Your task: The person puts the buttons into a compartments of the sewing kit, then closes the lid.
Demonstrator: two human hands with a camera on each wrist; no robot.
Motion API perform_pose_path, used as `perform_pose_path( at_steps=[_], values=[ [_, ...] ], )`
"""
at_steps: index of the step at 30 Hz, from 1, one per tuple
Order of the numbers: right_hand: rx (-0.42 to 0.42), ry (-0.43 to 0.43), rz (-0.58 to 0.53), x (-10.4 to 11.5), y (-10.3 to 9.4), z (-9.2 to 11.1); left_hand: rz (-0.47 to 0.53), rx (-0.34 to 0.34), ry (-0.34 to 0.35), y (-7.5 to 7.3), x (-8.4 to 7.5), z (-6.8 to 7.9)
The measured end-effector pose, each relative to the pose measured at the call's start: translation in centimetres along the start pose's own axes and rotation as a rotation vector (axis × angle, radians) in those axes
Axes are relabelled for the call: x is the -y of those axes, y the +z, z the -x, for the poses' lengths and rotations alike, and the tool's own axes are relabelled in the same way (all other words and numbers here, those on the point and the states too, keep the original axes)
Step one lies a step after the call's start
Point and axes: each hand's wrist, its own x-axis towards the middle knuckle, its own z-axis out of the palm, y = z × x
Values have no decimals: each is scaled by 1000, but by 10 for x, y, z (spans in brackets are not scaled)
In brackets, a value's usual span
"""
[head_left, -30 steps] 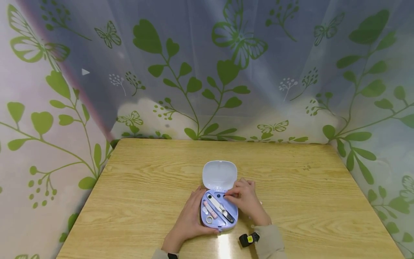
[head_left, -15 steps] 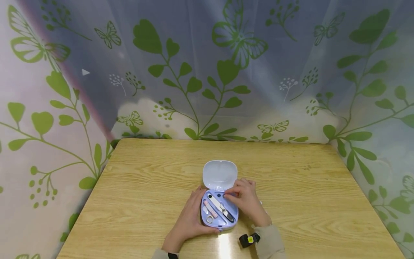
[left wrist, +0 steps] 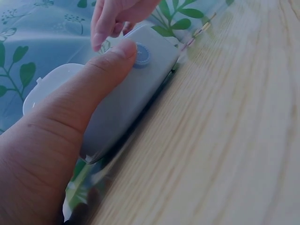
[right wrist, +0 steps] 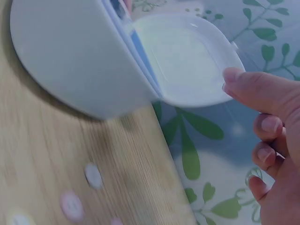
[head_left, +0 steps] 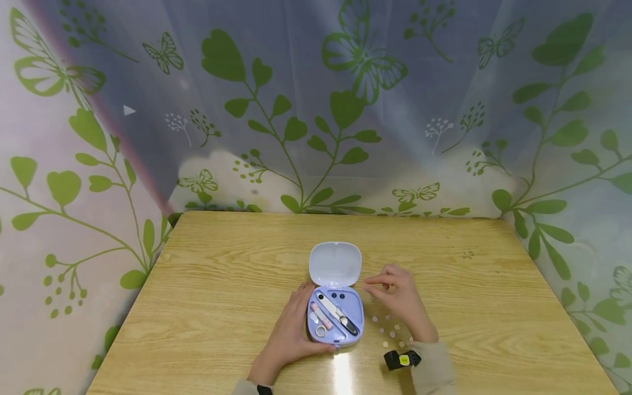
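My left hand (head_left: pixel 294 323) holds the lavender sewing box (head_left: pixel 353 323) by its left side. Its thumb (left wrist: pixel 101 77) lies against the front wall beside the round catch (left wrist: pixel 142 56). The clear-white lid (head_left: pixel 336 264) stands raised at the back. Inside, a white-and-black tool (head_left: pixel 338 314) lies diagonally, next to a pink patterned strip (head_left: pixel 322 317) and a small ring-shaped thing (head_left: pixel 321 331). Two dark buttons (head_left: pixel 338 295) sit in the upper right compartment. My right hand (head_left: pixel 402 299) hovers right of the box, thumb and forefinger slightly apart, with nothing visible between them.
Several small pale buttons (head_left: pixel 392 334) are scattered on the wooden table (head_left: pixel 237 263) right of the box, under my right forearm. A black wrist strap with a yellow mark (head_left: pixel 402 360) is on the right wrist. Leaf-printed cloth (head_left: pixel 276 137) hangs behind the table.
My right hand has drawn out of the box to the right, uncovering a second dark button in the compartment and the loose buttons on the table. The left hand keeps its hold.
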Motion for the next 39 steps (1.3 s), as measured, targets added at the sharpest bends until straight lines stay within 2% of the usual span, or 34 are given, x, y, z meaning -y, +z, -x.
perform_pose_path(
  at_steps=[5, 13, 21, 24, 31, 35, 39],
  values=[
    [-40, 28, -33, -1, -15, 4, -8, 10, -13, -2, -3, -1],
    [-48, 225, -40, 20, -35, 13, -34, 15, -15, 1, -1, -1],
    [37, 447, -35, -18, -38, 49, -42, 3, -4, 2, 0, 0],
    [64, 489, -37, -24, -39, 57, -33, 7, -14, 2, -1, 0],
    [107, 655, -77, -32, -41, 70, -31, 17, -27, 1, 0, 1],
    [134, 685, -47, -35, -42, 74, -36, 22, -30, 1, -1, 1],
    [141, 660, -7, -37, -42, 76, -43, 21, -25, 1, -1, 1]
  ],
)
